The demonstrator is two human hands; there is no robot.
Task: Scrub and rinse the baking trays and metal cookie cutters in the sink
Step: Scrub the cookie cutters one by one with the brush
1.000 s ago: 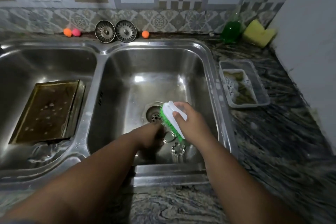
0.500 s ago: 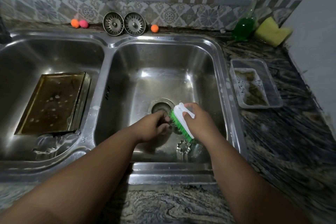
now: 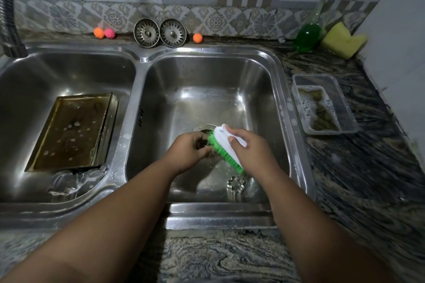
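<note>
Over the right basin [image 3: 253,80], my right hand [image 3: 249,147] grips a white-handled scrub brush with green bristles [image 3: 224,149]. My left hand [image 3: 189,150] is closed on a small metal cookie cutter, mostly hidden by my fingers, and the bristles press against it. A flower-shaped metal cookie cutter [image 3: 235,184] lies on the basin floor below the brush. A dark, soapy baking tray [image 3: 73,131] lies in the left basin, with another cutter [image 3: 69,185] in foamy water in front of it.
Two sink strainers [image 3: 159,32] lean against the tiled back wall, with small orange and pink balls [image 3: 104,33] nearby. A bottle of green dish soap [image 3: 309,35] and a yellow sponge [image 3: 342,40] stand at the back right. A clear plastic container [image 3: 324,105] with suds sits on the counter.
Both hands rose slightly from the basin floor and came together near the drain; the brush keeps working against the cutter in my left hand. The camera tilted a little.
</note>
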